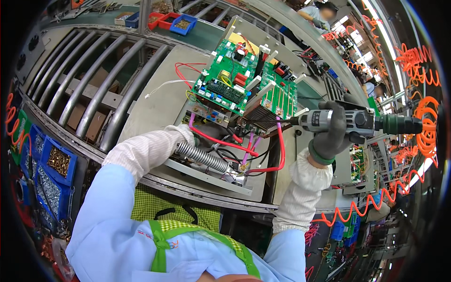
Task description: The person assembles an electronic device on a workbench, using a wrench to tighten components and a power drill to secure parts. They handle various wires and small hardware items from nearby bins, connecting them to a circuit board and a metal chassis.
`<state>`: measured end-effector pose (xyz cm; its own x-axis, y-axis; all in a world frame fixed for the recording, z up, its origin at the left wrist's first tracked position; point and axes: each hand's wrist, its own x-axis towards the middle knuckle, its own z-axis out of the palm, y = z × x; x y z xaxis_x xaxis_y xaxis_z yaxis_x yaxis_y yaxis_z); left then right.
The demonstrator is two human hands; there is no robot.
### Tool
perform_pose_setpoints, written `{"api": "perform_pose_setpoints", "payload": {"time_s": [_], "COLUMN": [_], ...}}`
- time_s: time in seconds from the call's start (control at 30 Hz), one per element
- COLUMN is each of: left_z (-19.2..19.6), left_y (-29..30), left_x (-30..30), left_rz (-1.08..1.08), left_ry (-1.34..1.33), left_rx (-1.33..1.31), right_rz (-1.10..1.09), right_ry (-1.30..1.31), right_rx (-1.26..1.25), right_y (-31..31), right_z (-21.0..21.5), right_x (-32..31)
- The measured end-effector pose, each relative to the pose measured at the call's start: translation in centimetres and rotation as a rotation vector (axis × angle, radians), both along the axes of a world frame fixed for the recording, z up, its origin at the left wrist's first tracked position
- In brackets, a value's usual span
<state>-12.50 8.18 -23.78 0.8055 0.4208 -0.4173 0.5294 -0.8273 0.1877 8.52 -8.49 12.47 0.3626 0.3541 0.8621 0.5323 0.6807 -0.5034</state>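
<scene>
A dark-gloved right hand of mine (330,129) is closed round a grey-and-black power screwdriver (361,121), held level. Its long thin bit points left, in among the parts under the green circuit boards (218,75). These boards stand on an open metal chassis (206,176). My left hand (210,132), also in a dark glove, reaches into the chassis below the boards, beside thick red cables (282,152). Cables and parts hide its fingers, so I cannot see whether it holds anything. Nearer me lies a silver ridged coil (204,157).
Metal conveyor rollers (104,89) run off to the left. Blue bins of brass-coloured fasteners (58,161) hang at the lower left, with small parts bins (182,24) at the back. Coiled orange hoses (426,120) hang at right; another person (315,15) is at far right.
</scene>
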Motion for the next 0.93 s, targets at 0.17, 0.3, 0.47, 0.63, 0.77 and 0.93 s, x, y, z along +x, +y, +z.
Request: {"api": "perform_pose_setpoints", "payload": {"time_s": [0.17, 0.3, 0.47, 0.63, 0.77, 0.93], "left_z": [6.6, 8.4, 12.3, 12.5, 9.4, 11.5], "left_y": [-1.5, -2.0, -2.9, -3.0, -2.1, -2.7], "left_x": [0.8, 1.1, 0.2, -0.2, 0.0, 0.1], "left_rz": [-0.097, -0.120, -0.058, 0.250, 0.119, 0.224], "left_ry": [0.094, 0.213, 0.219, 0.219, 0.184, 0.206], "left_rx": [-0.026, -0.023, -0.057, -0.182, -0.130, -0.167], "right_rz": [-0.005, -0.011, 0.197, 0.142, 0.196, 0.302], "right_ry": [0.013, 0.046, -0.045, -0.001, 0.017, 0.050], "right_rx": [0.039, 0.022, -0.040, -0.056, -0.028, -0.078], "right_y": [-0.7, -0.7, -1.4, -0.9, -0.7, -1.0], "right_z": [0.2, -0.3, -1.0, -0.3, -0.5, -0.5], "right_x": [0.5, 0.6, 2.5, 2.1, 3.6, 4.4]}}
